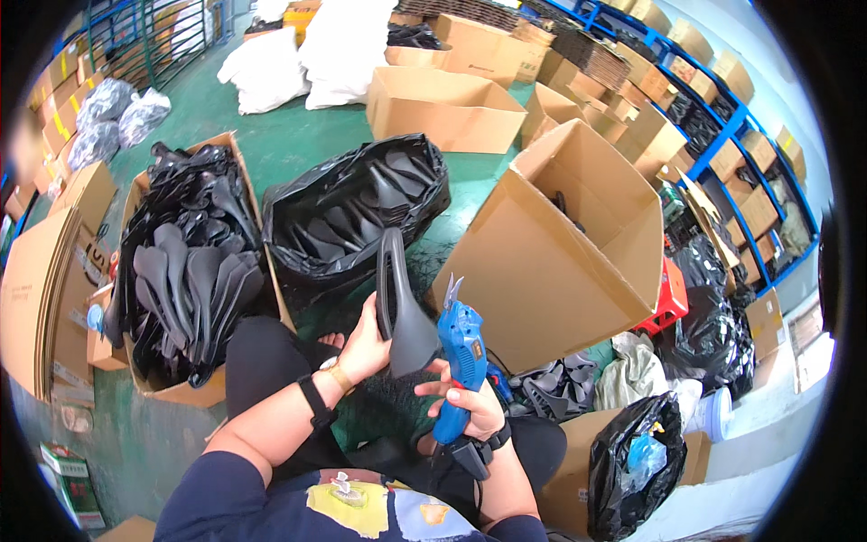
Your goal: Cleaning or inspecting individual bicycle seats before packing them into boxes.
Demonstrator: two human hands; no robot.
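My left hand [365,347] is closed on a black bicycle saddle [414,330], which stands on end with its slim nose up. My right hand [477,414] grips blue electric scissors [463,347], their blades pointing up just right of the saddle. Blades and saddle look apart. On my left, a cardboard box [173,392] is packed with black saddles [200,280]. Ahead of me, a black plastic bag [307,200] lies open with more saddles inside.
A tall open cardboard box [551,271] stands ahead right, with dark parts [553,379] on the floor below it. Near my right knee is a box lined with a black bag [623,479]. Blue shelving [722,135] runs along the right. White sacks [343,54] lie at the back.
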